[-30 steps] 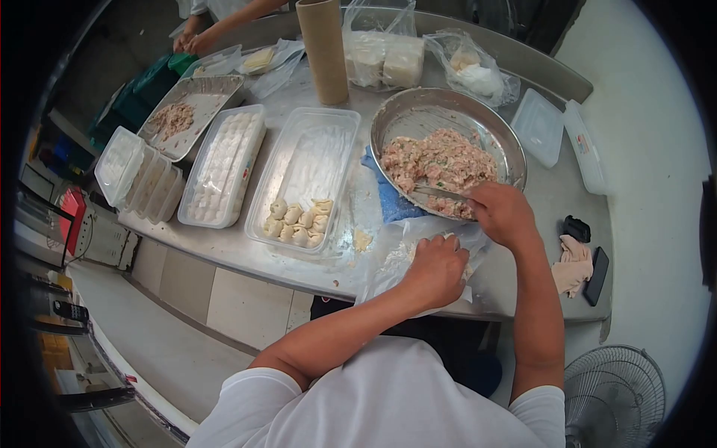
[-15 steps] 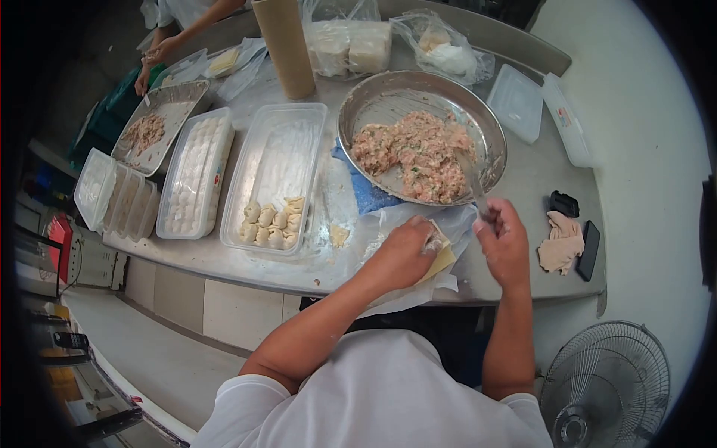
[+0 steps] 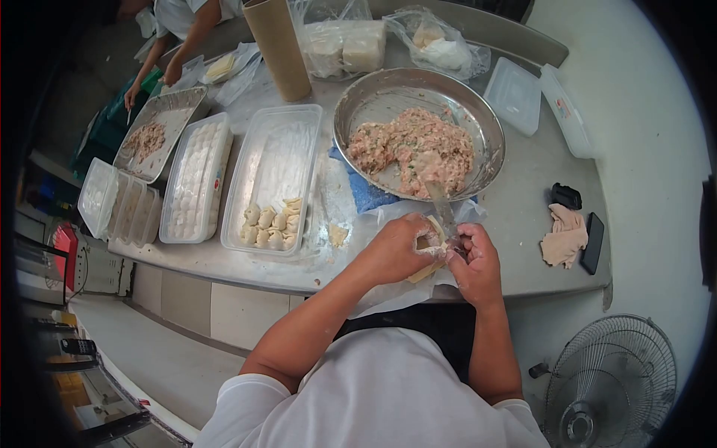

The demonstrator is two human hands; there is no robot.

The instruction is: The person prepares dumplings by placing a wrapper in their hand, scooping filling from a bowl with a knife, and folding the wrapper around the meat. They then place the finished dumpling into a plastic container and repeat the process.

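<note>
My left hand (image 3: 405,248) is closed on a pale dough wrapper (image 3: 435,225), over a stack of yellowish wrappers (image 3: 424,273) on white plastic. Close against it, my right hand (image 3: 473,261) grips a flat metal spatula (image 3: 442,207), its blade pointing toward the bowl. Just beyond the hands, a round steel bowl (image 3: 496,166) holds minced meat with green bits (image 3: 418,149) and rests partly on a blue cloth (image 3: 367,193). Left of the hands, an open plastic tray (image 3: 280,123) has several folded dumplings (image 3: 270,225) at its near end. A dough scrap (image 3: 338,235) lies beside it.
Left stand a full dumpling container (image 3: 196,179), small lidded boxes (image 3: 131,207) and a metal meat tray (image 3: 158,134), near another person's hands (image 3: 172,73). A cardboard tube (image 3: 280,52) stands behind. Lids (image 3: 514,97), a cloth (image 3: 565,235) and a phone (image 3: 592,243) lie right.
My right hand has moved left and closer to my left hand, bringing the spatula to the wrapper. The wrapper is now lifted in my left hand. The other person's hands have shifted.
</note>
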